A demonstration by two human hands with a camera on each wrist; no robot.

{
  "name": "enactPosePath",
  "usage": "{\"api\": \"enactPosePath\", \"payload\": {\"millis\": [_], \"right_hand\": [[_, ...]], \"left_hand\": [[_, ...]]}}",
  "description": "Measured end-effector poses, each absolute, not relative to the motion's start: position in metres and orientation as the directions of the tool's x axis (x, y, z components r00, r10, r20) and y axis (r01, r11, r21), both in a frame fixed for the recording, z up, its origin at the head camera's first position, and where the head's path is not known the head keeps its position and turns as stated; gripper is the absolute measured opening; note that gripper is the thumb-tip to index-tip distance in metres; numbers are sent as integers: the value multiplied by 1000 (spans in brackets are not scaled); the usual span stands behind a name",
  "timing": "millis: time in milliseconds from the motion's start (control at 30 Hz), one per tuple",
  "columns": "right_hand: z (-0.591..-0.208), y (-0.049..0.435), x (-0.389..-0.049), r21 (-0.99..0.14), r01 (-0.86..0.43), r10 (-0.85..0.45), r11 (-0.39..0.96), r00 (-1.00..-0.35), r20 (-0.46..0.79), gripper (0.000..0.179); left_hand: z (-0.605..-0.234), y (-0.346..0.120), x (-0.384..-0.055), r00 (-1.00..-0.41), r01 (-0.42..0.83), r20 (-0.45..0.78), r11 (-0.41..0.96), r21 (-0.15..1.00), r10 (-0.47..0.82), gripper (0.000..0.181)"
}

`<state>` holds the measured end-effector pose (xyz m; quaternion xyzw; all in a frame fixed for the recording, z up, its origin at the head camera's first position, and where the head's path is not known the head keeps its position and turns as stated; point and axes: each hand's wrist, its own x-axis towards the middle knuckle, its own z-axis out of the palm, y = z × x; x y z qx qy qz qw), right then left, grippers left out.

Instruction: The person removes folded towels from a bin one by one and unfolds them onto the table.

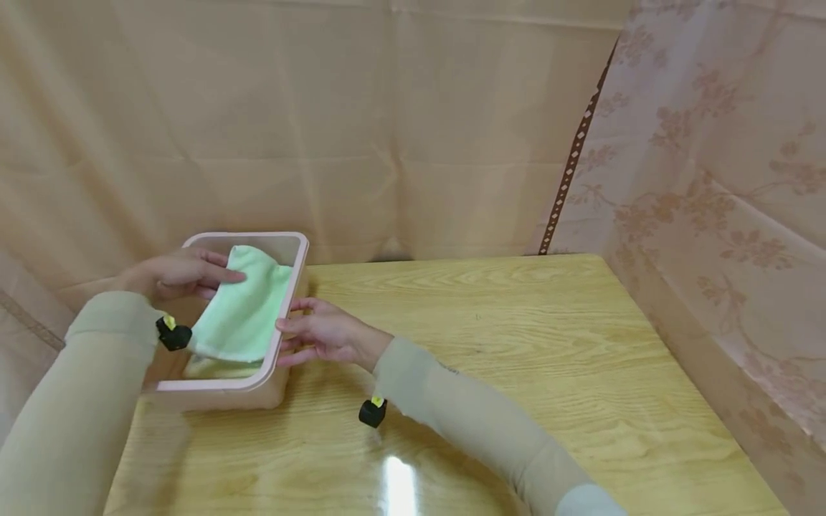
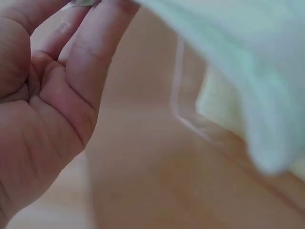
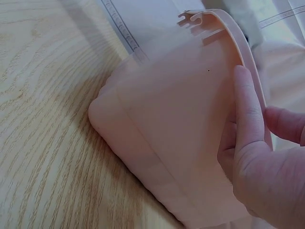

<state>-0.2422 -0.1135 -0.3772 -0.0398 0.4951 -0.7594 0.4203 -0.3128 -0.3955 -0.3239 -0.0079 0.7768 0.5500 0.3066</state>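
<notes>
A pale pink plastic bin [image 1: 219, 398] stands at the left end of the table. My left hand [image 1: 183, 272] reaches over its left side and pinches the upper left edge of a mint-green towel [image 1: 245, 312]. The towel slants down inside the bin, and its lower corner hangs close up in the left wrist view. Beneath it lies a pale yellow cloth [image 1: 219, 369], mostly covered. On the bin's right side, my right hand [image 1: 329, 333] grips the rim [image 3: 252, 76], thumb over the edge and fingers along the outer wall.
The wooden table [image 1: 503, 344] extends to the right of the bin. A beige curtain [image 1: 387, 107] hangs behind its back edge, and a flowered curtain [image 1: 729, 215] borders the right side. Small black wrist cameras [image 1: 373, 412] are strapped under both sleeves.
</notes>
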Motion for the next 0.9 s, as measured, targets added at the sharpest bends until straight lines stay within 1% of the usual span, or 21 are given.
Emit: {"api": "enactPosePath", "payload": {"millis": [200,367,467,533,600,700,767,900], "right_hand": [[-380,-110,-241,-769,622,-666,-148,-638,-387,29],[-383,-105,-238,-747,645,-660,-161,-633,-405,32],[-383,-101,-237,-760,630,-634,-157,-654,-411,33],[-381,-96,-237,-791,595,-608,-143,-683,-404,33],[-378,-90,-239,-827,548,-586,-126,-714,-384,35],[-372,-80,-243,-867,481,-576,-130,-749,-329,43],[-367,-72,-246,-878,450,-586,-163,-760,-281,49],[-357,-56,-249,-883,399,-612,-248,-771,-177,52]], "left_hand": [[-287,-391,-293,-846,-272,-421,414,869,327,13],[-265,-391,-277,-845,-188,-370,434,881,385,16],[-253,-390,-267,-846,-159,-341,417,895,409,19],[-245,-387,-261,-852,-147,-326,411,900,409,21],[-234,-383,-253,-861,-125,-302,404,906,409,23],[-217,-375,-241,-881,-78,-253,405,911,401,26],[-206,-366,-233,-894,-46,-215,396,917,393,28],[-185,-343,-217,-916,-2,-154,381,924,369,28]]}}
